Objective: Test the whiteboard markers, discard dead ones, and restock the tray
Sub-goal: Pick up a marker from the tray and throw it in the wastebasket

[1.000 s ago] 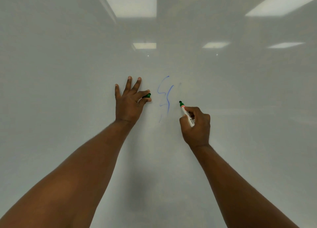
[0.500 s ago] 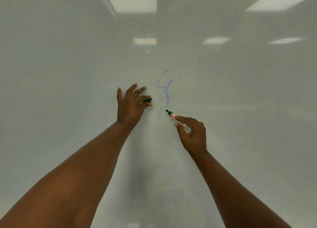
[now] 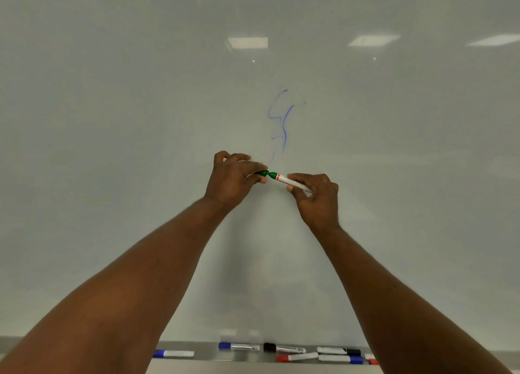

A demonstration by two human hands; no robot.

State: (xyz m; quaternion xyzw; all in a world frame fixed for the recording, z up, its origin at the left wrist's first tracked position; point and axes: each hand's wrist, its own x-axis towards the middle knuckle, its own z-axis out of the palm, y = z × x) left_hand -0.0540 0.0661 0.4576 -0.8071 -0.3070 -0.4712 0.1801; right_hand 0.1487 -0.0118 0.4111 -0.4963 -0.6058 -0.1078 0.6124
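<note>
At the whiteboard (image 3: 112,148) | your left hand (image 3: 233,179) pinches the green cap (image 3: 263,173), your right hand (image 3: 316,196) grips the marker (image 3: 284,178) by its barrel, cap meeting tip | likely light, stiff, smooth plastic: hold mid-barrel | other markers (image 3: 239,346) lie in the tray (image 3: 208,352) below

One head-worn camera only, faced straight at the whiteboard (image 3: 112,120) from close range; tray (image 3: 206,352) sat along the frame's bottom edge.

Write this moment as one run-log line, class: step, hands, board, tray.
step: capping green marker | left hand: pinches green cap at its tip | right hand: grips barrel | whiteboard: blue squiggle | tray: capped markers
</note>
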